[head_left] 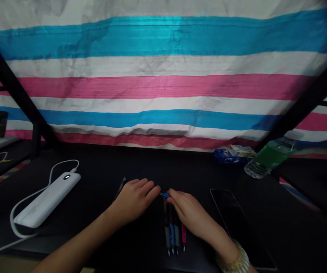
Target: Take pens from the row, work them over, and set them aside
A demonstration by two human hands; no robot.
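Observation:
Between my two hands, a small blue pen [164, 195] spans the gap at the middle of the black table. My left hand [136, 197] has its fingers closed round the pen's left end. The thumb and fingers of my right hand [184, 208] pinch its blue right end. Below and partly under my right hand lie several pens side by side, among them a blue one [172, 237] and a pink one [183, 237]. A dark pen [120, 187] lies just left of my left hand, partly hidden by it.
A white power bank [48, 199] with a cable lies at the left. A black phone [237, 223] lies right of my right hand. Farther back are a blue packet [226, 157], a small box [241, 151] and a tilted bottle of green liquid [273, 155]. Striped sheeting [163, 87] hangs behind.

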